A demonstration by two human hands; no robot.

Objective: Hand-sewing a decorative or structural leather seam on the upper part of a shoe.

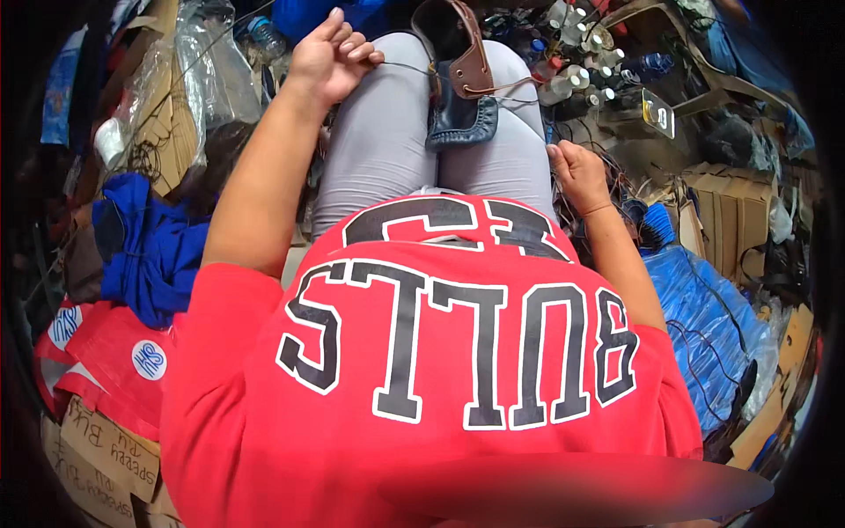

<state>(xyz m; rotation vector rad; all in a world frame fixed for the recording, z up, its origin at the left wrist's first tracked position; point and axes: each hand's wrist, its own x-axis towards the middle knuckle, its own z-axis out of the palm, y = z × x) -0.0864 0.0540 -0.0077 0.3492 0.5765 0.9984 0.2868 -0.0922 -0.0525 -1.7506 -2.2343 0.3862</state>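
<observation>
A partly made shoe (pixel 462 130) rests between my thighs, its gathered toe of dark navy leather pointing toward me. Its brown leather collar (pixel 471 69) has eyelets, and a tan lace (pixel 509 87) trails off to the right. My left hand (pixel 331 60) is raised beyond my left knee, fingers curled in. From it a thin dark thread (pixel 405 67) runs taut to the shoe. Beside my right thigh, my right hand (pixel 581 178) is closed in a pinch. A faint thread line seems to reach it from the shoe's toe; the fingers hide its end.
Several small bottles (pixel 576 77) stand in a box at the far right. Flattened cardboard (pixel 735 211) and a blue plastic bag (pixel 700 326) lie on the right. Clear plastic (pixel 216 79), blue cloth (pixel 145 246) and red bags (pixel 123 352) crowd the left.
</observation>
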